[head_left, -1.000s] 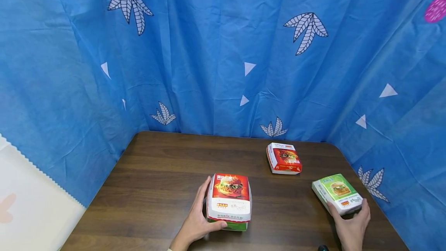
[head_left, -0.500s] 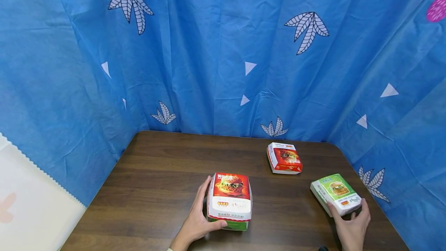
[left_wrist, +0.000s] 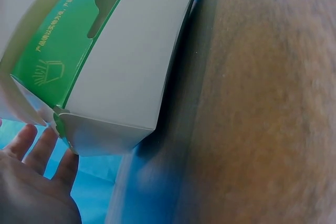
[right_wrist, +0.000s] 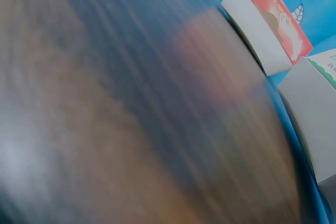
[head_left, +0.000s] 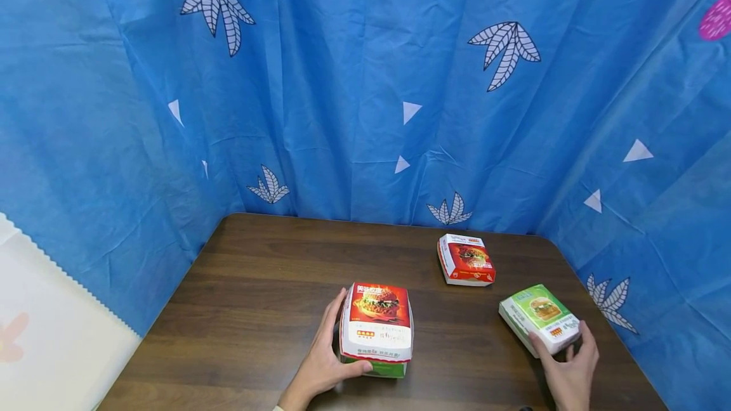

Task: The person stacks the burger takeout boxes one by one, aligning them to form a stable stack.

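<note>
At the table's front middle, my left hand point(head_left: 325, 354) grips a stack of two burger boxes. A red-and-white burger box point(head_left: 378, 322) sits on top of a green burger box point(head_left: 388, 370), mostly covered by it. The thumb lies along the front and the fingers along the left side. Close up in the left wrist view, the lower green burger box point(left_wrist: 115, 51) shows with fingertips at its corner. To the right, my right hand point(head_left: 571, 370) holds a green-and-white burger box point(head_left: 539, 316) by its near end. Whether that box touches the table cannot be told.
Another red-and-white burger box point(head_left: 466, 260) lies towards the back right, beyond the right hand's box. The brown wooden table point(head_left: 274, 284) is bordered by a blue patterned curtain point(head_left: 342, 113) at the back and sides. A cream cloth point(head_left: 51, 335) hangs at the left.
The green-and-white burger box in my right hand has shifted slightly left. My left hand and the stack have stayed in place.
</note>
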A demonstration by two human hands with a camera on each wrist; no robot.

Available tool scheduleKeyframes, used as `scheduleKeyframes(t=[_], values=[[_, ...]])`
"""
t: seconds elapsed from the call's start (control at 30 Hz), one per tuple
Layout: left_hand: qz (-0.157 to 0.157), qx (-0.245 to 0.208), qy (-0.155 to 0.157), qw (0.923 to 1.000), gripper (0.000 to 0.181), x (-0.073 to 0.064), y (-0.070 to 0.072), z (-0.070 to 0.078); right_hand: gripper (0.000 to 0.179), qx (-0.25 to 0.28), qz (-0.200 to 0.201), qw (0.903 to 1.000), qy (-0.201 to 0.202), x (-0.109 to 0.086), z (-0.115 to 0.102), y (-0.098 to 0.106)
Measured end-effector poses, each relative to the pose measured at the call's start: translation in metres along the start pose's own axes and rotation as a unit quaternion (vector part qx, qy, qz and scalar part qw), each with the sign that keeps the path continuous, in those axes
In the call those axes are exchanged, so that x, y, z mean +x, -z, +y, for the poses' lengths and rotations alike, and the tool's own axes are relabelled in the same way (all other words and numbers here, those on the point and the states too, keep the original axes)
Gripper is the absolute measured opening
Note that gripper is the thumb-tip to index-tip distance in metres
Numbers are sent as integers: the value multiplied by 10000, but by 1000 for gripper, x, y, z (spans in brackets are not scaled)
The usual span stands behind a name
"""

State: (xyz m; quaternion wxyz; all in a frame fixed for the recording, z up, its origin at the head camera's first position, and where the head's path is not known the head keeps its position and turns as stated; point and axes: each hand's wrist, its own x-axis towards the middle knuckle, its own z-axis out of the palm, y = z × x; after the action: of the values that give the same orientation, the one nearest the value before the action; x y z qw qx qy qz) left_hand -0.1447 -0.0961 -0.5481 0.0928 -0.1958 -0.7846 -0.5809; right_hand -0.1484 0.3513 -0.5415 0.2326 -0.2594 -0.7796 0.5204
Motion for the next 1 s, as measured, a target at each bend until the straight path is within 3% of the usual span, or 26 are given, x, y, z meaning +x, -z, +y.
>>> scheduleKeyframes(t=[0.37, 0.77, 0.87, 1.0], values=[[34, 33, -119, 9999, 131, 0, 0, -2, 103, -131, -164, 9988, 439, -10, -13, -6], [2, 35, -126, 9999, 130, 1, 0, -1, 102, -82, -330, 9871, 1567, -23, -38, -11], [-12, 38, -135, 9999, 129, 1, 1, -1, 103, -44, -390, 9844, 1715, -25, -45, -12], [-13, 51, -117, 9999, 129, 0, 1, 0, 104, -116, -562, 9855, 1595, -29, -55, -15]])
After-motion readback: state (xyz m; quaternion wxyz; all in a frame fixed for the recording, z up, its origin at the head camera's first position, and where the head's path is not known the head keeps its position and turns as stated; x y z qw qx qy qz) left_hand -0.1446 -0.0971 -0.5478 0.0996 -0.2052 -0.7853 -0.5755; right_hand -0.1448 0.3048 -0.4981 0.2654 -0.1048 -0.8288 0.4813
